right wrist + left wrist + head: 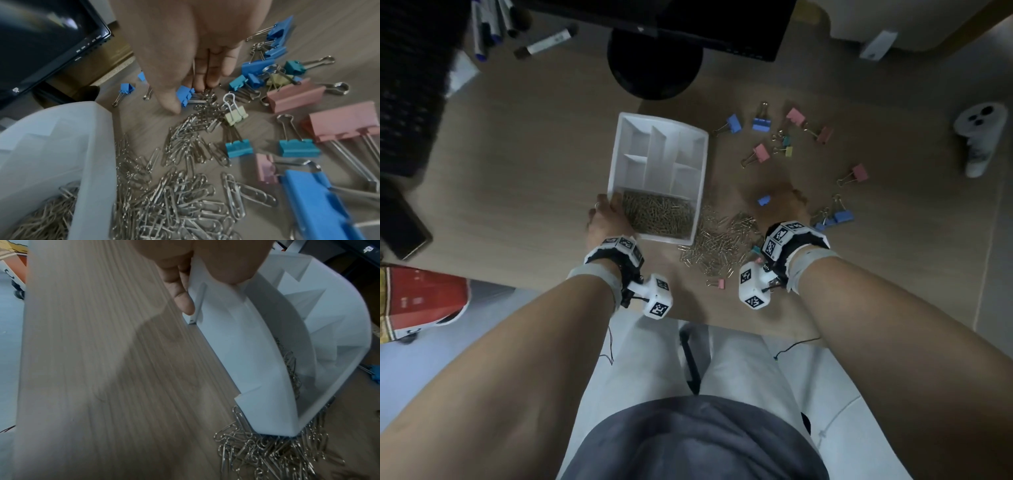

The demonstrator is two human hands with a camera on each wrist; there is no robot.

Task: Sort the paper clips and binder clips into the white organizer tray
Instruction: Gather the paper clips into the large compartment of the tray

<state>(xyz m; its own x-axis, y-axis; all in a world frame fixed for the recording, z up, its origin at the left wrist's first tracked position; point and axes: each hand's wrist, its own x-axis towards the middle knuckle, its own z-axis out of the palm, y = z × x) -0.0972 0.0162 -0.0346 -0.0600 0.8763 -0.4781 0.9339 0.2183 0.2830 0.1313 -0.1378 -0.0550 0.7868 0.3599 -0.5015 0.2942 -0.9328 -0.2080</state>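
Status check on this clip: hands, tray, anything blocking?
Left hand grips white organizer tray corner. Right hand pinches small blue binder clip. Silver paper clips piled against tray.

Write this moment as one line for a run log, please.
left hand: grips white tray corner | right hand: pinches small blue binder clip | near compartment: paper clips | loose paper clips beside tray

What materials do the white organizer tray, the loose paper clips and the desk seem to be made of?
White organizer tray: likely plastic, matte, with thin moulded walls and rounded corners. Loose paper clips: bent metal wire, silvery, with bright glints. Desk: wood-grain surface, matte; solid wood or laminate cannot be told.
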